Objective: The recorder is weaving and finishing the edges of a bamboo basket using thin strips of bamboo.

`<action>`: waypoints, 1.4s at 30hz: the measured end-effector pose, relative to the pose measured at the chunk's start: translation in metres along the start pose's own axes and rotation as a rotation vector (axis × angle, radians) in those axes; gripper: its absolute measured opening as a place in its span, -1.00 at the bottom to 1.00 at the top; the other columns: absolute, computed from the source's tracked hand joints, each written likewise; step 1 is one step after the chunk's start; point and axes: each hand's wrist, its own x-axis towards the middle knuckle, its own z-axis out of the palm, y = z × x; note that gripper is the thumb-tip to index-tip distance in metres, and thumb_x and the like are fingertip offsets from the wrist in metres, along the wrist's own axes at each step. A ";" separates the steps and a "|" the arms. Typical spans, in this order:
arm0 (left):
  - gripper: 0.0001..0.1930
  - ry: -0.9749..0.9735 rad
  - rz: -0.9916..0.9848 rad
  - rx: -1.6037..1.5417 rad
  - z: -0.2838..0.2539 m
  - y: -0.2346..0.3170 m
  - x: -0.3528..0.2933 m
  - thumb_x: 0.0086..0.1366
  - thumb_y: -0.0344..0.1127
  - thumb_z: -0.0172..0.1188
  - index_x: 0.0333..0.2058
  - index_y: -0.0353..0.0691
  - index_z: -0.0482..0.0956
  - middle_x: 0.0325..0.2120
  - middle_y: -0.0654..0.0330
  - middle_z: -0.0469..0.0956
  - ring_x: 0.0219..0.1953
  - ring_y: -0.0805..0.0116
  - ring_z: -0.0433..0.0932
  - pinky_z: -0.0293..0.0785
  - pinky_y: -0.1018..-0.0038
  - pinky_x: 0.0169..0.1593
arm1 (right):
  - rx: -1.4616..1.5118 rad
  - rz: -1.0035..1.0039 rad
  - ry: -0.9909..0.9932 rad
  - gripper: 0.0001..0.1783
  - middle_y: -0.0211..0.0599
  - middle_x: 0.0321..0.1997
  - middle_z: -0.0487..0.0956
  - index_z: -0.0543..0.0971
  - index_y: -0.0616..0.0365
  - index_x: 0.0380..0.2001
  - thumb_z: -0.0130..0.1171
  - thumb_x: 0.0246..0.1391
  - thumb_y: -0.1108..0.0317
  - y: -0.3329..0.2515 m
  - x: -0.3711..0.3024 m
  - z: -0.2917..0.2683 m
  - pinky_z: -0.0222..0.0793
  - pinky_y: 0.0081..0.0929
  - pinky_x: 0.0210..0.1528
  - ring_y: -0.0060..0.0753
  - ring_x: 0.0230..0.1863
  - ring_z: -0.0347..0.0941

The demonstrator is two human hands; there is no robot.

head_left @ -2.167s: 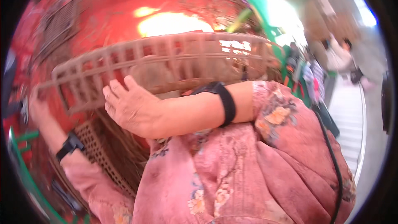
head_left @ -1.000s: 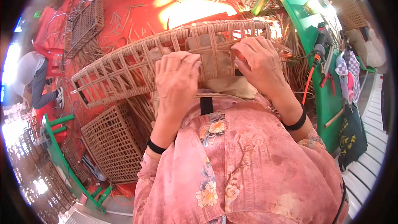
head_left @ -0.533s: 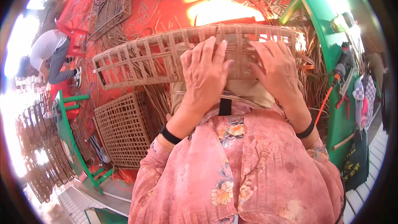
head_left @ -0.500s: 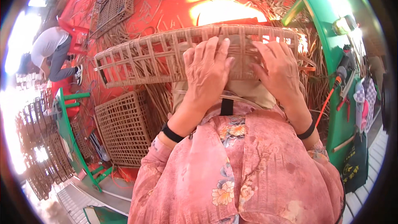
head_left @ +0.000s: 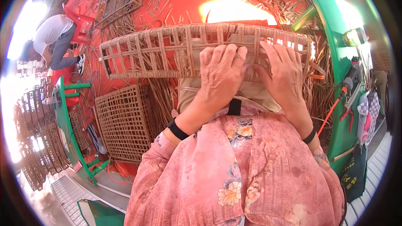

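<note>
A long brown woven basket (head_left: 192, 27) lies across my lap, one open lattice side facing up. My left hand (head_left: 222, 73) is closed on its middle, with the fingers curled over a horizontal band of woven strips. Just to the right, my right hand (head_left: 284, 71) holds the same band, its fingers bent over the weave and its thumb pointing toward the left hand. The two thumbs come close together near the basket's lower edge. The fingertips are partly hidden, as is whatever fine strip may lie beneath them.
Another woven basket (head_left: 121, 123) stands at my left, by a green bench (head_left: 69, 129). Loose strips litter the red floor (head_left: 167, 6). A green bench (head_left: 331, 29) at the right bears a power tool (head_left: 348, 79). At far left a person (head_left: 54, 33) bends over.
My left hand has slid right along the basket, closer to the right hand, and its fingers sit lower and more curled. The right hand stays near the same place. The view has shifted slightly.
</note>
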 end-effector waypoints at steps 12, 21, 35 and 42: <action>-0.47 -0.006 0.066 -0.155 -0.018 -0.019 -0.033 0.14 -0.20 0.49 0.06 -0.24 0.60 0.03 0.09 0.53 0.08 0.06 0.52 0.44 0.13 0.14 | 0.550 -0.098 0.045 -0.67 -0.12 -0.13 0.67 0.67 0.27 -0.15 0.46 -0.02 0.41 -0.018 0.010 -0.049 0.49 -0.18 -0.07 -0.04 -0.13 0.59; -0.53 0.172 -0.107 0.110 -0.041 -0.068 -0.047 0.17 -0.15 0.45 0.00 -0.22 0.58 -0.02 0.13 0.50 0.04 0.07 0.49 0.35 0.11 0.15 | 1.330 -0.730 -0.097 -0.76 -0.03 -0.15 0.66 0.66 0.29 -0.23 0.37 0.05 0.38 -0.028 0.063 -0.120 0.46 -0.27 -0.21 -0.09 -0.22 0.59; -0.58 0.208 -0.215 0.172 -0.058 -0.088 -0.051 0.25 -0.09 0.42 -0.01 -0.18 0.59 -0.03 0.12 0.51 0.04 0.07 0.48 0.34 0.11 0.14 | 1.662 -0.658 -0.152 -0.75 -0.05 -0.16 0.66 0.66 0.27 -0.23 0.38 0.04 0.35 -0.053 0.088 -0.080 0.47 -0.29 -0.20 -0.10 -0.22 0.59; -0.56 0.186 -0.215 0.200 -0.060 -0.107 -0.065 0.26 -0.01 0.43 -0.05 -0.15 0.56 -0.08 0.10 0.50 -0.01 0.07 0.48 0.35 0.13 0.12 | 1.721 -0.647 -0.154 -0.74 -0.06 -0.16 0.66 0.66 0.26 -0.23 0.38 0.04 0.34 -0.049 0.086 -0.092 0.47 -0.30 -0.20 -0.10 -0.22 0.59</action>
